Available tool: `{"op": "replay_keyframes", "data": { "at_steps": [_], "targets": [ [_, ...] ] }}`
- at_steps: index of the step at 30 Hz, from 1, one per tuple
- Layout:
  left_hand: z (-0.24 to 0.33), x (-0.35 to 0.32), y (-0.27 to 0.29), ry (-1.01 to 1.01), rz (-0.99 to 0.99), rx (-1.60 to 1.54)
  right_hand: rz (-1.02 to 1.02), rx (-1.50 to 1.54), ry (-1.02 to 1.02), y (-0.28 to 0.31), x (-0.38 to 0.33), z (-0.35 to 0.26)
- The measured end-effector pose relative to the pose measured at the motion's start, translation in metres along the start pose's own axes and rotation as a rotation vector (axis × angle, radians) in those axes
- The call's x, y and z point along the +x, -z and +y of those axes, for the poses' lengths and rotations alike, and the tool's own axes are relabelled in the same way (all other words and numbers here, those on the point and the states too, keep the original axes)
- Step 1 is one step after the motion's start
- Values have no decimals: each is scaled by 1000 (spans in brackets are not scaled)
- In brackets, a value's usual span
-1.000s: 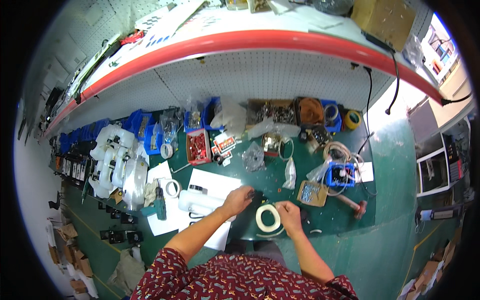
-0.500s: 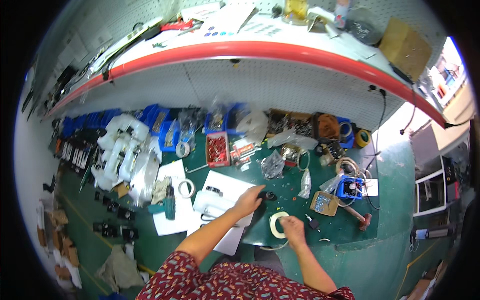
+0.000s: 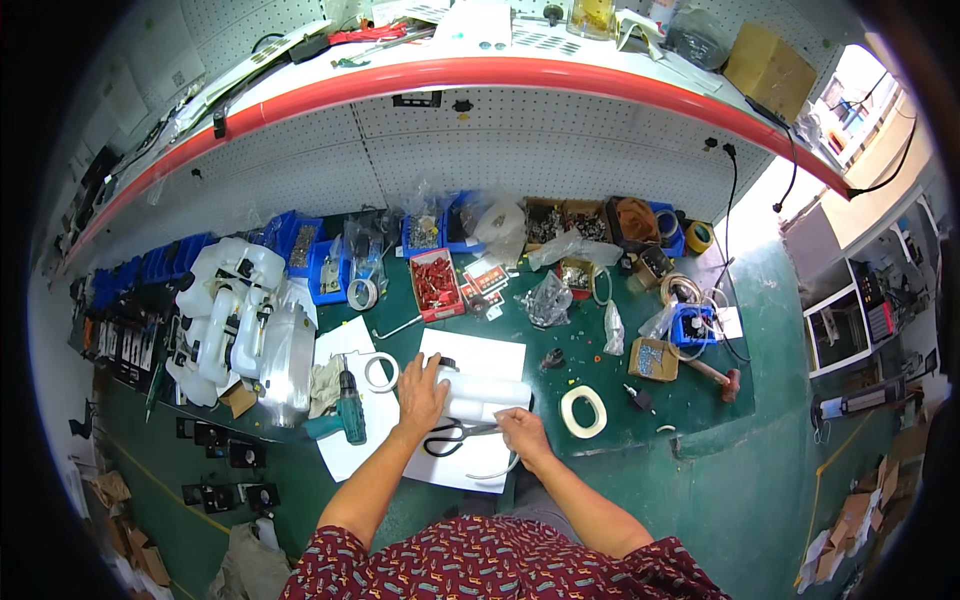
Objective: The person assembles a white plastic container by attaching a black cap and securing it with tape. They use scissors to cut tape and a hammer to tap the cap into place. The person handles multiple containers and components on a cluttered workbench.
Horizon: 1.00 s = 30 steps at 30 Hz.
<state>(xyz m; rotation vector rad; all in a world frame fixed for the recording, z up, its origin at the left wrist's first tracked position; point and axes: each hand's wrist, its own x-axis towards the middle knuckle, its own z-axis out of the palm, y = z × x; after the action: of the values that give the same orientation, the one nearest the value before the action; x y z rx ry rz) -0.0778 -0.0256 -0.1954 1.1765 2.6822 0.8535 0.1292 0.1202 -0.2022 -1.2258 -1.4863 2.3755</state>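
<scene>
A white plastic bottle (image 3: 478, 396) lies on a white sheet (image 3: 490, 352) in front of me. My left hand (image 3: 423, 395) is wrapped over its left end, beside a dark cap (image 3: 447, 363). At the bottle's lower right end, my right hand (image 3: 523, 432) is closed in a pinch; what sits between its fingertips is too small to make out. A thin pale tube (image 3: 497, 472) curves below this hand; whether it is held cannot be told. Black-handled scissors (image 3: 443, 440) lie just under the bottle. A cream tape roll (image 3: 583, 412) rests to the right, apart from both hands.
A green drill (image 3: 350, 410) and a white tape roll (image 3: 381, 372) lie left. Several white tanks (image 3: 225, 320) stand beyond. Behind are a red parts box (image 3: 436, 285) and blue bins. A black piece (image 3: 552, 358), a screw box (image 3: 653, 358) and a hammer (image 3: 722, 380) lie right.
My left hand has moved left from near the small black piece onto the bottle. My right hand has let go of the cream tape roll and moved left to the bottle's end.
</scene>
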Motion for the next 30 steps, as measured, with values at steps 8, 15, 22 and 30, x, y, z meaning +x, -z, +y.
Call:
{"op": "replay_keyframes", "data": {
  "at_steps": [8, 15, 22, 30],
  "targets": [
    [4, 7, 3, -19, 59, -15, -9, -62, 39, -33, 9, 5],
    [-14, 7, -1, 17, 20, -114, -52, -89, -24, -64, 22, 3],
    [-17, 11, -6, 5, 35, -146, -91, -92, -3, -81, 36, 10],
    [-15, 11, -4, 29, 13, -124, -101, -133, -10, -82, 40, 8]
  ]
}}
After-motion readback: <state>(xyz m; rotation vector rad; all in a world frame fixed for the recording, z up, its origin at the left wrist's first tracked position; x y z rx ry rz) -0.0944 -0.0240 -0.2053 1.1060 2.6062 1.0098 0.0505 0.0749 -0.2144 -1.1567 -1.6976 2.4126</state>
